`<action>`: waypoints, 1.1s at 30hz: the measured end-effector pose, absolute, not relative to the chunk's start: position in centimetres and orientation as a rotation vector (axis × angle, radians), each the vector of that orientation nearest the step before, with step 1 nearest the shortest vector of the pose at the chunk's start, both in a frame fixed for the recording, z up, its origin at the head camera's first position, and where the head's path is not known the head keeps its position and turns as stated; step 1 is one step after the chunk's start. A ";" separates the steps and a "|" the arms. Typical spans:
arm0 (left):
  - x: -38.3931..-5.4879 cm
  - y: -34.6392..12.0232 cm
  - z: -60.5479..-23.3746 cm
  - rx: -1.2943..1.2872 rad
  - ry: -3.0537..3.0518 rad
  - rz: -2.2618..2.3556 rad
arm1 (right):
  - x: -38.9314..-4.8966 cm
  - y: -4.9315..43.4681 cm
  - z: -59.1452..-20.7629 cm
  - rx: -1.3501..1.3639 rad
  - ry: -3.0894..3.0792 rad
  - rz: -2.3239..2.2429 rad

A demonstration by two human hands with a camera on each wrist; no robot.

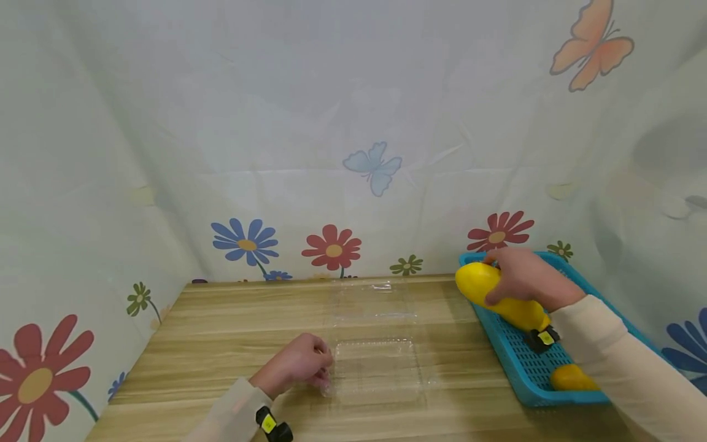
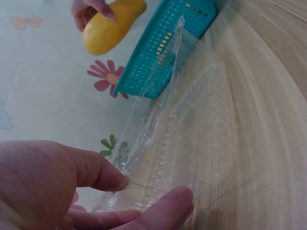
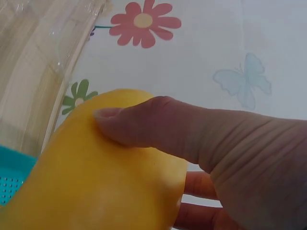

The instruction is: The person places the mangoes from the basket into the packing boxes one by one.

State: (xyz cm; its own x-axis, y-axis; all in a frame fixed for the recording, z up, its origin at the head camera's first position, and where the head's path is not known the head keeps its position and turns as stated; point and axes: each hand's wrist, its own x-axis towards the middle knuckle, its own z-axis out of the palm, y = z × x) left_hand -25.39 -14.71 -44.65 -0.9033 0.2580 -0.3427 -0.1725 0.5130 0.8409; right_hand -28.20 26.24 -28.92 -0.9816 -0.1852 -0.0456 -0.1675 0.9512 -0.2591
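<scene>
My right hand (image 1: 521, 276) grips a smooth yellow papaya (image 1: 479, 281) above the blue basket, thumb on one side and fingers round the other. In the left wrist view the papaya (image 2: 108, 31) is seen past the basket's rim, its narrow end pointing up and right. On the table lies a clear plastic clamshell container (image 1: 378, 374), its lid (image 1: 372, 302) folded back toward the wall. My left hand (image 1: 302, 363) pinches the container's left edge between thumb and fingers. The container's inside shows only bare clear plastic.
The blue perforated basket (image 1: 499, 350) stands at the table's right side, with another yellow fruit (image 1: 571, 377) at its near end, partly covered by my right sleeve. A white curtain (image 1: 276, 123) printed with flowers and butterflies rises behind the wood-grain table (image 1: 237, 325).
</scene>
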 end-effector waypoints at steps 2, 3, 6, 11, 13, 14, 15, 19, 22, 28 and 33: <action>-25.4 -14.7 -44.6 0.073 2.335 1.367 | -28.3 25.6 -28.9 -0.307 3.041 -0.398; -25.3 -14.7 -44.6 0.076 2.337 1.370 | -28.3 25.4 -29.0 -0.320 3.044 -0.403; -25.3 -14.7 -44.5 0.069 2.345 1.365 | -28.5 24.7 -29.4 -0.359 3.045 -0.413; -25.3 -14.8 -44.5 0.064 2.351 1.354 | -28.8 23.6 -30.3 -0.422 3.006 -0.461; -25.4 -14.8 -44.5 0.067 2.351 1.351 | -28.9 23.1 -30.6 -0.437 2.988 -0.484; -25.4 -14.8 -44.5 0.070 2.351 1.351 | -29.0 22.9 -30.7 -0.449 2.983 -0.487; -25.4 -14.8 -44.5 0.071 2.350 1.353 | -29.1 22.7 -30.9 -0.456 2.981 -0.491; -25.4 -14.8 -44.5 0.080 2.353 1.355 | -29.3 22.0 -31.3 -0.493 2.979 -0.491; -25.4 -14.8 -44.6 0.089 2.357 1.346 | -29.4 21.6 -31.7 -0.537 2.979 -0.506; -25.5 -14.8 -44.7 0.091 2.350 1.345 | -29.5 20.7 -32.7 -0.670 2.942 -0.547; -25.6 -14.8 -44.9 0.088 2.344 1.350 | -29.7 19.9 -33.4 -0.744 2.936 -0.563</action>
State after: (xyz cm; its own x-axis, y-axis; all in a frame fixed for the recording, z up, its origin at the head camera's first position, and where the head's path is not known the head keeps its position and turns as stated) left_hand -25.58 -14.78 -44.94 -0.9047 0.2641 -0.3342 -0.1567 0.5232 0.8377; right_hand -29.65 19.93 -33.41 -0.8816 -0.4711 0.0301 -0.4488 0.8166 -0.3630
